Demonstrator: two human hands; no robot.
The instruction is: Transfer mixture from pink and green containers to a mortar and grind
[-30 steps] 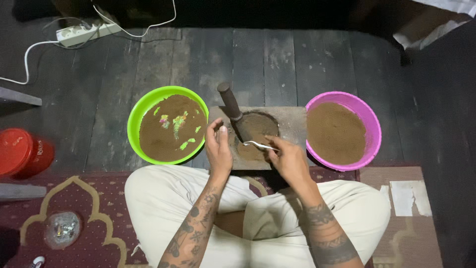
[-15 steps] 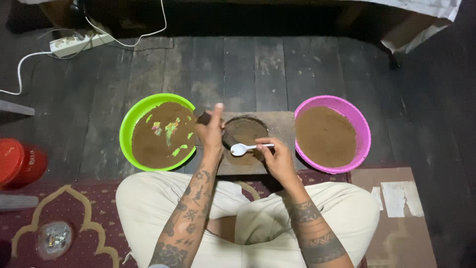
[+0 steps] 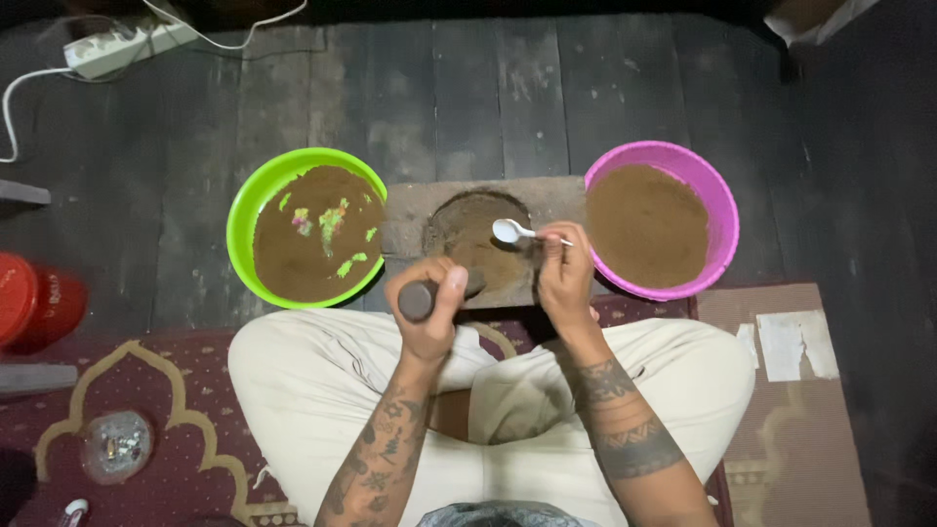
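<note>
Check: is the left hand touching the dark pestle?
Touching. The head view shows the left hand wrapped around the dark pestle, fingers closed over its shaft, its round end poking out toward the camera.

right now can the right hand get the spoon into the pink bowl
Probably yes: the right hand holds the spoon beside the pink bowl, whose open top has nothing over it.

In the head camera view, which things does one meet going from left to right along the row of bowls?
red container → green bowl → left hand gripping a dark pestle → right hand holding a white spoon → pink bowl
</note>
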